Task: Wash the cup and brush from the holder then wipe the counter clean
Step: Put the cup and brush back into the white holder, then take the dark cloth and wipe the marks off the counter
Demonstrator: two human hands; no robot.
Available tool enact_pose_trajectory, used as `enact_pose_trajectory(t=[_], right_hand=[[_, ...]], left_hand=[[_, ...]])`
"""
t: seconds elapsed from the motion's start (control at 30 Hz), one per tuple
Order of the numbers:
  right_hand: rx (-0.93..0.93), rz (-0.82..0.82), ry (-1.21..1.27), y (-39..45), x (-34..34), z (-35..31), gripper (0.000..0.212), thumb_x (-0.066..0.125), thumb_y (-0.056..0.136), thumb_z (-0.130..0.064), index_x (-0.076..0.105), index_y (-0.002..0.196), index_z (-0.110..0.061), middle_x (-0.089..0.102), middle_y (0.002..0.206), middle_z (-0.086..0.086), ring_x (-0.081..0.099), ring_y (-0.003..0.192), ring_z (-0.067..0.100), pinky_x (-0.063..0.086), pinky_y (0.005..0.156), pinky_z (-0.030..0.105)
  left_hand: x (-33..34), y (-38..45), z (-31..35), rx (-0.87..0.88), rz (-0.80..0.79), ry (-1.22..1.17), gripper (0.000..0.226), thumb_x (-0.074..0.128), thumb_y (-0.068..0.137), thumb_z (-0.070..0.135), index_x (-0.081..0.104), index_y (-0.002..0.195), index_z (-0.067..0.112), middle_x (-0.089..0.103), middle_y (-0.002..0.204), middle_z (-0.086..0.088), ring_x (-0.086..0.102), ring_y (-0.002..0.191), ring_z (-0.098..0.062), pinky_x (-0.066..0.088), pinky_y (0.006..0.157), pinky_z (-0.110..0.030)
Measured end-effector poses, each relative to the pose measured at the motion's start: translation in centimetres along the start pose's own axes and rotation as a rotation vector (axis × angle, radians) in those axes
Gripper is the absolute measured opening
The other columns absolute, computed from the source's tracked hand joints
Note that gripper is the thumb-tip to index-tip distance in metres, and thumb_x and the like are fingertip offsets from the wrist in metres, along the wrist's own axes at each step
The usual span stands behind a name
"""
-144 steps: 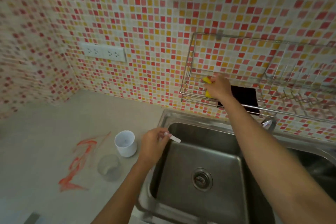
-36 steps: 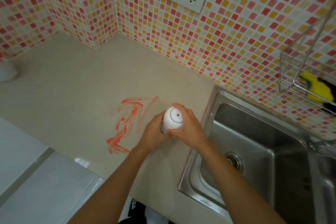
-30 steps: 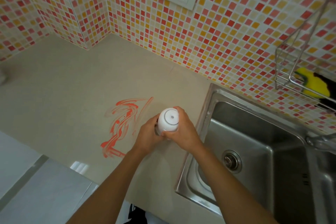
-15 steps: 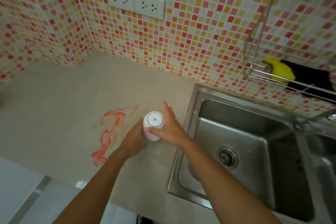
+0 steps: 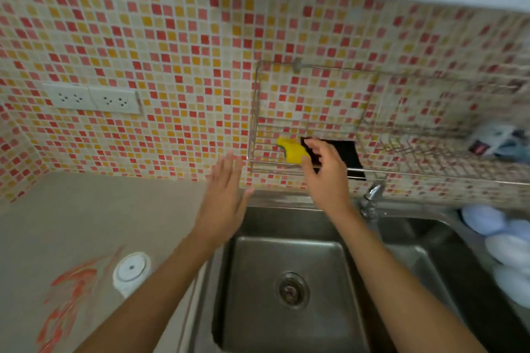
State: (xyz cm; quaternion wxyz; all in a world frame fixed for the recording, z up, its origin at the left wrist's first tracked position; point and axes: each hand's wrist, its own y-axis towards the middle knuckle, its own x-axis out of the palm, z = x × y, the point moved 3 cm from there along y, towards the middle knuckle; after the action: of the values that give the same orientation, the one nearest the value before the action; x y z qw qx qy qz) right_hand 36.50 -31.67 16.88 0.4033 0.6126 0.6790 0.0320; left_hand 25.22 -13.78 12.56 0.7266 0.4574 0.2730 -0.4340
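Note:
A white cup (image 5: 132, 269) stands upside down on the beige counter (image 5: 86, 218), left of the sink and touching neither hand. Red smears (image 5: 66, 304) streak the counter beside it. My left hand (image 5: 226, 200) hovers open over the sink's back left corner, fingers straight, holding nothing. My right hand (image 5: 324, 175) reaches into the wire rack (image 5: 258, 123) on the wall, its fingers curled round the left edge of a black cloth (image 5: 348, 152), right beside a yellow sponge (image 5: 291, 149). No brush is in view.
The steel sink (image 5: 286, 261) lies below both forearms, with a faucet (image 5: 372, 198) at its back right. White and pale blue items (image 5: 504, 241) sit at the far right. A double wall socket (image 5: 91, 99) sits above the counter.
Both hands let go of the cup, which now stands upside down on the counter. My right hand rose to the rack and the black cloth. My left hand lifted open.

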Motion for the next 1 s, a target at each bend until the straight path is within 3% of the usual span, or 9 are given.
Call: enact_pose_trajectory(t=[0.1, 0.23, 0.33, 0.47, 0.57, 0.73, 0.8, 0.87, 1.0], right_hand=[[0.097, -0.024, -0.138, 4.3, -2.0, 3.4, 0.034, 0.054, 0.095, -0.017, 0.055, 0.129, -0.015, 0.057, 0.130, 0.003, 0.050, 0.123, 0.022, 0.041, 0.100, 0.033], [0.255, -0.239, -0.288, 8.3, -1.8, 7.6, 0.043, 0.050, 0.097, -0.022, 0.042, 0.140, -0.017, 0.048, 0.140, 0.010, 0.045, 0.127, 0.031, 0.043, 0.103, 0.041], [0.365, -0.408, -0.306, 9.7, -0.3, 8.9, 0.053, 0.052, 0.094, -0.042, 0.040, 0.139, -0.016, 0.050, 0.137, 0.013, 0.048, 0.122, 0.034, 0.047, 0.097, 0.045], [0.403, -0.565, -0.520, 10.1, 1.6, 9.0, 0.082, 0.053, 0.080, -0.068, 0.034, 0.143, -0.020, 0.041, 0.145, 0.016, 0.032, 0.133, 0.044, 0.037, 0.105, 0.055], [0.397, -0.570, -0.611, 10.0, 2.1, 8.7, 0.083, 0.061, 0.079, -0.060, 0.032, 0.145, -0.017, 0.032, 0.149, 0.021, 0.026, 0.136, 0.046, 0.030, 0.109, 0.058], [0.341, -0.628, -0.626, 9.9, 2.6, 9.4, 0.064, 0.057, 0.090, -0.042, 0.040, 0.139, -0.006, 0.039, 0.143, 0.025, 0.039, 0.128, 0.045, 0.035, 0.107, 0.054], [0.278, -0.559, -0.535, 9.9, 2.4, 9.9, 0.040, 0.052, 0.094, -0.024, 0.051, 0.129, -0.005, 0.056, 0.126, 0.018, 0.057, 0.107, 0.033, 0.049, 0.089, 0.040], [0.255, -0.471, -0.497, 10.2, 1.8, 10.1, 0.026, 0.046, 0.096, -0.011, 0.057, 0.119, -0.005, 0.064, 0.109, 0.012, 0.061, 0.087, 0.024, 0.047, 0.068, 0.030], [0.262, -0.396, -0.539, 10.4, 1.3, 9.3, 0.020, 0.045, 0.097, -0.007, 0.058, 0.111, -0.003, 0.064, 0.104, 0.013, 0.063, 0.089, 0.028, 0.047, 0.065, 0.033]], left_hand=[[2.4, 5.3, 4.2, 0.101, -0.036, 0.143, 0.065, 0.011, 0.099, 0.051, -0.009, 0.151, 0.019, -0.018, 0.159, 0.000, -0.022, 0.144, -0.013, -0.011, 0.119, -0.035], [5.9, 8.9, 5.1, 0.037, -0.089, 0.359, 0.076, -0.009, 0.091, 0.061, -0.010, 0.151, 0.014, -0.016, 0.159, -0.004, -0.021, 0.144, -0.019, -0.015, 0.117, -0.039], [6.7, 9.1, 4.9, -0.010, -0.034, 0.444, 0.076, -0.001, 0.096, 0.062, 0.004, 0.152, 0.011, -0.001, 0.160, -0.006, -0.006, 0.147, -0.023, -0.006, 0.118, -0.043], [6.9, 9.1, 4.9, -0.031, -0.032, 0.435, 0.077, -0.004, 0.094, 0.063, 0.000, 0.152, 0.013, -0.006, 0.161, -0.002, -0.011, 0.147, -0.019, -0.004, 0.118, -0.045], [6.9, 9.0, 5.1, -0.053, -0.056, 0.417, 0.078, -0.009, 0.092, 0.065, -0.003, 0.152, 0.016, -0.011, 0.160, 0.001, -0.017, 0.146, -0.016, -0.010, 0.118, -0.043], [6.6, 8.8, 5.6, -0.071, -0.060, 0.383, 0.079, -0.016, 0.086, 0.068, -0.010, 0.150, 0.021, -0.018, 0.158, 0.006, -0.025, 0.143, -0.012, -0.020, 0.116, -0.039], [6.5, 8.8, 5.7, -0.088, -0.064, 0.370, 0.081, -0.020, 0.083, 0.069, -0.013, 0.149, 0.023, -0.021, 0.157, 0.007, -0.029, 0.141, -0.010, -0.024, 0.114, -0.037], [6.5, 8.9, 5.6, -0.106, -0.073, 0.380, 0.081, -0.021, 0.082, 0.068, -0.015, 0.149, 0.023, -0.023, 0.156, 0.006, -0.031, 0.140, -0.010, -0.026, 0.113, -0.036], [6.5, 8.9, 5.5, -0.108, -0.096, 0.363, 0.075, -0.011, 0.087, 0.066, -0.014, 0.149, 0.023, -0.024, 0.155, 0.007, -0.032, 0.140, -0.010, -0.026, 0.113, -0.036]])
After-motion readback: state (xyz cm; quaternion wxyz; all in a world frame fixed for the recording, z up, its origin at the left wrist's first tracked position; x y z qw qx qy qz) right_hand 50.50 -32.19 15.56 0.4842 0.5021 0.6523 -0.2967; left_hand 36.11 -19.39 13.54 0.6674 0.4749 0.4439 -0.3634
